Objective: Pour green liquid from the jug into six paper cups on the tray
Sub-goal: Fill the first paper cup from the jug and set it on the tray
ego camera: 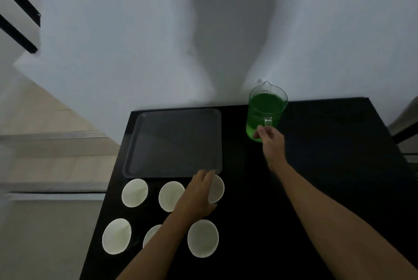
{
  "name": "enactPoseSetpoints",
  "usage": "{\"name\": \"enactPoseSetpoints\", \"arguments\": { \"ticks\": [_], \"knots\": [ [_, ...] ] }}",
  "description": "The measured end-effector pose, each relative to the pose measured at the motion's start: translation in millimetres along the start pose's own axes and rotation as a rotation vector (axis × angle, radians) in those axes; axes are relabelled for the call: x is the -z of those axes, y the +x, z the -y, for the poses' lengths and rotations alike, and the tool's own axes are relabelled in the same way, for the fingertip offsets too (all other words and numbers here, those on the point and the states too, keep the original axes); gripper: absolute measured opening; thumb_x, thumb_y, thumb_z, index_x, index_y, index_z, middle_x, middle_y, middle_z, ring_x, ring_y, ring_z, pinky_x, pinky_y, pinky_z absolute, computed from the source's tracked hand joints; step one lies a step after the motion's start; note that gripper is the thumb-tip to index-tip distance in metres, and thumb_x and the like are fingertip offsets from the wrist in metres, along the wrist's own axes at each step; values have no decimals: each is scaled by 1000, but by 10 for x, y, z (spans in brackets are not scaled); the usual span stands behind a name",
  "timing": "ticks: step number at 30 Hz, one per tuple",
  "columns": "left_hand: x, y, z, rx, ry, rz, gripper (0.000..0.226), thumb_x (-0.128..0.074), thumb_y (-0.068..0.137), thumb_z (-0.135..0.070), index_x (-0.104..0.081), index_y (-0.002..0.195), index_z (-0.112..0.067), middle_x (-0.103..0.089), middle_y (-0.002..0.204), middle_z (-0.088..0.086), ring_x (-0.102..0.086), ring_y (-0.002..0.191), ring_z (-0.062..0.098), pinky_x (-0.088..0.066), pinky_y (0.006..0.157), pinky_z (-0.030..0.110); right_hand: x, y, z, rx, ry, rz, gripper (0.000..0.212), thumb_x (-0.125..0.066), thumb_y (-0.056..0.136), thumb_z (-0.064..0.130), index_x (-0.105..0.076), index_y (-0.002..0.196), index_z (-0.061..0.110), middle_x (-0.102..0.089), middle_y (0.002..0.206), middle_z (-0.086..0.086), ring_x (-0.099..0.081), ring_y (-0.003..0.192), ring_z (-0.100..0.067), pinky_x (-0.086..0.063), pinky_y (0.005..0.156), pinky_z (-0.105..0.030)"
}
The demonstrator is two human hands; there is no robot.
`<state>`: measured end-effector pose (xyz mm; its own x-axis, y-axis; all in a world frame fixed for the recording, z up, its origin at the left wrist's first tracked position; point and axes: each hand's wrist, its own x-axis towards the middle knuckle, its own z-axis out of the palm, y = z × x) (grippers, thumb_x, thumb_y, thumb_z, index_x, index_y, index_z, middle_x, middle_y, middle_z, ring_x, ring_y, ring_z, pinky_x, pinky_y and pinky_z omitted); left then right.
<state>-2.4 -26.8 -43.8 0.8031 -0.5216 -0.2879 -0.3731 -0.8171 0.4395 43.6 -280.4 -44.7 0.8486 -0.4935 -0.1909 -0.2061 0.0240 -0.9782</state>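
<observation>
A clear jug (263, 107) of green liquid stands at the back of the black table, right of the dark tray (174, 141). My right hand (271, 141) closes around the jug's handle. Several empty white paper cups stand on the table in front of the tray, none on it: the back row holds a left cup (134, 192), a middle cup (169, 196) and a right cup (217, 189). My left hand (199, 193) is wrapped around the right cup's side. The front row includes a cup (203, 238) and a cup (116, 235); my left forearm partly hides another.
The black table (328, 166) stands against a white wall, its left edge running down beside the cups. Pale floor and steps lie to the left. A dark piece of furniture shows at the far right edge.
</observation>
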Motion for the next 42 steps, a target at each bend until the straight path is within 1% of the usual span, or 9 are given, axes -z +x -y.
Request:
{"name": "enactPoseSetpoints", "arguments": {
  "ticks": [2,5,10,14,19,23,27,34,42],
  "knots": [
    [-7,10,-6,1,-11,-2,92,-78,74,-25,-27,150,-16,-33,146,4,-41,130,24,-39,104,31,-6,34,-26,20,-5,-16,30,-56,98,21,-60,80,-2,-57,76,-10,-54,70,-16,-44,72,-29],
    [-20,7,-5,6,-32,-8,93,-78,74,-26,-27,151,-17,-33,145,2,-41,130,22,-40,105,31,-28,89,-32,35,3,-46,41,-59,97,24,-56,79,-12,-49,73,-13,-45,68,-21,-37,65,-31],
    [18,-43,-42,-14,-81,-51,91,-79,75,-28,-28,151,-19,-34,147,0,-41,132,19,-39,106,30,-107,148,-43,56,38,-124,40,-63,94,25,-47,61,9,-38,59,-6,-35,56,-17,-31,59,-31],
    [115,-77,-95,-25,-119,-103,90,-79,77,-25,-28,151,-17,-35,146,-1,-39,132,16,-36,106,23,-160,119,-39,90,89,-172,46,-64,93,33,-43,58,13,-37,57,-1,-34,54,-12,-31,56,-28],
    [213,-95,-121,-26,-146,-155,92,-80,74,-25,-29,151,-19,-36,143,-3,-40,130,13,-37,105,24,-185,99,36,155,164,-164,41,-51,100,36,-45,61,24,-41,62,8,-38,61,-9,-32,59,-25],
    [256,-105,-113,-32,-155,-185,93,-81,73,-26,-31,150,-20,-37,144,-5,-41,131,13,-40,105,25,-175,75,54,138,211,-131,45,-47,103,27,-35,59,19,-31,56,9,-29,54,-7,-25,52,-22],
    [318,-108,-121,-23,-162,-198,93,-80,73,-26,-30,150,-19,-37,144,-5,-41,131,13,-39,105,25,-164,64,76,130,215,-189,46,-50,101,26,-37,57,16,-31,56,1,-31,51,-7,-26,52,-23],
    [465,-113,-134,6,-171,-240,92,-82,72,-26,-31,148,-15,-39,144,-4,-39,132,10,-25,102,12,-96,7,155,114,199,-211,46,-52,97,23,-41,55,8,-33,54,-4,-31,50,-11,-28,54,-27],
    [727,-78,-144,7,-167,-293,91,-84,68,-23,-37,144,-9,-43,141,1,-43,131,16,-29,103,15,57,-220,466,149,238,-140,43,-51,90,19,-39,49,15,-32,44,4,-29,44,-14,-27,48,-30]
  ]
}}
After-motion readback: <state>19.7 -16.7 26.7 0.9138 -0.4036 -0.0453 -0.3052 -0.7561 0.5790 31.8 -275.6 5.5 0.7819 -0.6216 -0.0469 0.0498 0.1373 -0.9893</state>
